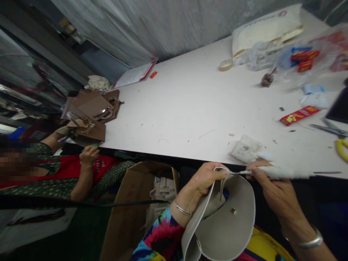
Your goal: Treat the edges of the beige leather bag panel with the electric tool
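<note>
My left hand (202,181) pinches the upper edge of a beige handbag (227,232) between thumb and fingers. The bag hangs open in front of me, and a small gold-coloured fitting shows on it. My right hand (280,197) is closed around a slim tool with a white-wrapped handle (289,173). Its thin metal tip points left and meets the bag's edge right beside my left thumb. Whether the tip touches the edge or enters it I cannot tell. A crumpled whitish pad (246,148) lies on the table just beyond my hands.
The white table (174,108) stretches ahead, with a tape roll (226,65), a red box (299,115) and yellow-handled scissors (341,148) at right. Brown handbags (95,105) stand at the left end, where a co-worker (87,170) handles one. A cardboard box (127,195) holds beige pieces below.
</note>
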Demonstrator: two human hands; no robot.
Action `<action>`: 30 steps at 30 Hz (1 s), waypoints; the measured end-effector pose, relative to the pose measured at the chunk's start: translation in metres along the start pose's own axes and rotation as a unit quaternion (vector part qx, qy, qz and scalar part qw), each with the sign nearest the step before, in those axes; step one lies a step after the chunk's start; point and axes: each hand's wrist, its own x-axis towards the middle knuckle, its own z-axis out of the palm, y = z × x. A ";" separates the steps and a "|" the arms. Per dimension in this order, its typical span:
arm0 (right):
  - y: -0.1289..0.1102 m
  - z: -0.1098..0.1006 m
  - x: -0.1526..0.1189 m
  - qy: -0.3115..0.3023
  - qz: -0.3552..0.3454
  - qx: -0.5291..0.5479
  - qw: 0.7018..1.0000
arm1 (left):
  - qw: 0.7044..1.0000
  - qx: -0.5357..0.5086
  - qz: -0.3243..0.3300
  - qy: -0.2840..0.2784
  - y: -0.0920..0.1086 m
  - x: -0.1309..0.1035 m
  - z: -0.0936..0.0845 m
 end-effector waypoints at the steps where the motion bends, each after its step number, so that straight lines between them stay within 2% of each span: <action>1: 0.000 0.000 0.000 -0.006 0.002 -0.001 1.000 | 1.000 0.001 0.000 -0.001 -0.001 0.000 0.000; 6: 0.004 0.001 0.000 -0.024 0.020 -0.023 0.999 | 1.000 0.007 0.017 0.018 -0.007 0.000 0.003; 9: 0.008 0.005 0.000 -0.015 0.034 -0.028 0.999 | 0.998 0.013 0.037 0.039 -0.011 0.001 0.005; 11: 0.009 0.008 -0.001 -0.002 0.016 -0.034 0.999 | 0.997 0.015 0.046 0.054 -0.013 0.001 0.006; 14: 0.004 0.008 -0.003 -0.032 -0.080 -0.059 0.995 | 0.995 0.015 0.064 0.080 -0.013 0.001 0.005; 18: -0.016 0.002 -0.009 -0.155 -0.256 -0.078 0.951 | 0.993 -0.006 0.071 0.090 -0.012 -0.002 0.001; 20: -0.024 -0.003 -0.012 -0.164 -0.282 -0.077 0.942 | 0.993 -0.008 0.078 0.084 -0.012 -0.004 0.000; 25: -0.021 -0.008 -0.021 -0.063 -0.195 -0.085 0.975 | 0.991 0.024 0.095 0.090 -0.011 -0.014 0.002; 30: -0.016 0.006 -0.032 -0.045 -0.111 -0.064 0.991 | 0.979 0.084 0.150 0.107 -0.013 -0.030 0.007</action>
